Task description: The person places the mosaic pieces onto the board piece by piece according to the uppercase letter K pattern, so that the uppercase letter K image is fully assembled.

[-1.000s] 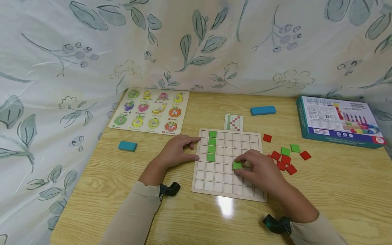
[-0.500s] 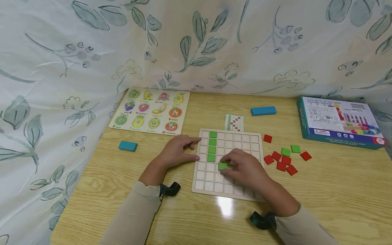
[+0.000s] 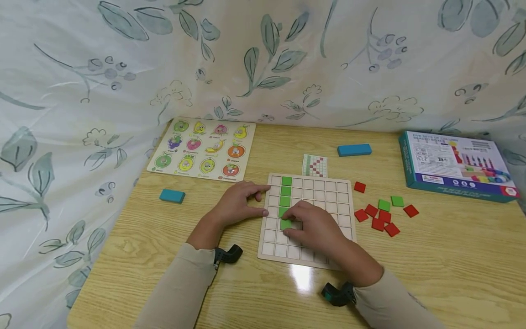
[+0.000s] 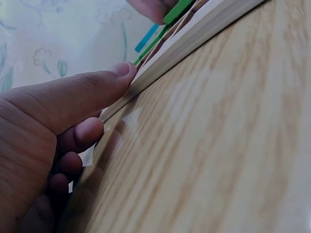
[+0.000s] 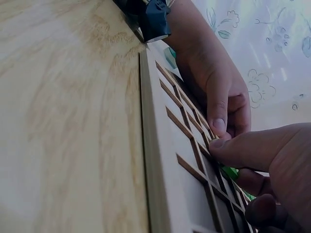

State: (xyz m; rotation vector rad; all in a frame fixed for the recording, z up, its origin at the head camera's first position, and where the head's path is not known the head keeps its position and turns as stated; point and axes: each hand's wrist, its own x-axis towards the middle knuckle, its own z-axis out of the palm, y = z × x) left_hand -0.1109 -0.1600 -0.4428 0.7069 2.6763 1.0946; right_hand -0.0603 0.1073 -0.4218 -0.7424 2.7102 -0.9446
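The right hand (image 3: 314, 226) pinches a green tile (image 3: 286, 224) between thumb and fingertips, low over the grid board (image 3: 306, 256), just below the column of green tiles (image 3: 285, 196) already seated in it. The left hand (image 3: 236, 203) rests with loosely bent fingers against the board's left edge, gripping nothing. Loose red and green tiles (image 3: 384, 214) lie on the bench (image 3: 452, 256) right of the board, with a fruit puzzle (image 3: 204, 149) at the far left.

Long beige sleeves on both arms. Left wrist (image 3: 227, 254): small black cam unit. Right wrist (image 3: 338, 294): black cam w/ teal trim. Hands bare.
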